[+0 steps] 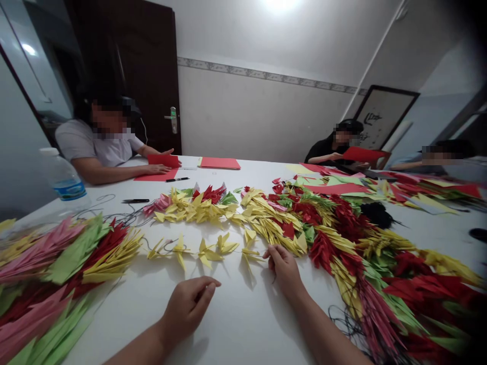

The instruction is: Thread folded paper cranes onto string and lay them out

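Note:
My left hand [188,305] is closed above the white table, thumb and fingertips pressed together; whatever it pinches is too small to make out. My right hand [284,271] is pinched beside a folded yellow paper crane [249,253], and a thin dark thread [274,279] hangs below its fingers. To the left of that crane, more yellow paper cranes [206,253] lie in a loose row. Just beyond them rests a dense string of yellow cranes [266,220], close to my right fingertips.
Bundles of coloured paper cranes lie at left [72,253] and right [380,274], with black threads among them. A water bottle [63,177], pens [136,201] and red paper [219,163] are on the table [236,324]. A person opposite [102,147] handles red paper; two others sit at the right.

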The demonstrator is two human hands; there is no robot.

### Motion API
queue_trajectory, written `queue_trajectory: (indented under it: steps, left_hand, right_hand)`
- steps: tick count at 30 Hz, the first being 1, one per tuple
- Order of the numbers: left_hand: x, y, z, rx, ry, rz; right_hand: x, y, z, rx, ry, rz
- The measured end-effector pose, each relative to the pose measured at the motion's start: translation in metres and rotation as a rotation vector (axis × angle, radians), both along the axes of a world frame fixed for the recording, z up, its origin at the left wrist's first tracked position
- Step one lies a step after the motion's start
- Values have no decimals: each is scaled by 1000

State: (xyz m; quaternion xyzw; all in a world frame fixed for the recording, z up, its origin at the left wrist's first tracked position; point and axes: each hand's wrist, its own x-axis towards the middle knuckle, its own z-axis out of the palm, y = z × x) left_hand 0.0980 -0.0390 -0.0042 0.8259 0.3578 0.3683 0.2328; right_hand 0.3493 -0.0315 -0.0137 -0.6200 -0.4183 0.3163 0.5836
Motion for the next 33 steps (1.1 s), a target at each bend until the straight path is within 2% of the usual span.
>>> queue_trajectory:
  steps: [4, 6, 7, 8, 10, 11, 13, 16, 19, 24, 26, 29, 33]
  left_hand:
    - [-7, -6, 8, 168, 20, 112]
    - [-23, -7, 14, 292, 157, 138]
    - [-35, -6, 17, 342, 242, 190]
    - [-48, -3, 19, 365, 298, 296]
    - [-76, 6, 19, 341, 359, 586]
    - [-88, 13, 18, 328, 370, 662]
    - [-104, 24, 14, 308, 400, 761]
    - [-106, 34, 7, 218, 483, 838]
    - [-98, 37, 0, 182, 507, 839]
    - [-95, 46, -12, 278, 475, 620]
    - [-95, 51, -14, 293, 452, 571]
    - [-95, 54, -11, 287, 393, 562]
    - [-93, 48, -2, 187, 362, 560]
  right_hand:
    - [-1, 1, 1, -14, -8, 2]
    - [-1, 0, 2, -15, -7, 2]
    - [-1, 0, 2, -12, -6, 4]
    - [-1, 0, 3, -11, -6, 7]
    - [-1, -1, 3, -14, -21, 13]
    - [-1, -1, 4, -15, -33, 12]
    - [-2, -2, 4, -17, -59, 6]
    - [-2, -2, 4, -30, -79, 2]
    - [-1, -2, 4, -52, -79, 3]
    - [-1, -1, 3, -42, -77, 15]
    - [-2, -2, 4, -51, -84, 13]
    - [-2, -2, 6, -63, -91, 12]
    - [-2, -3, 5, -74, -88, 27]
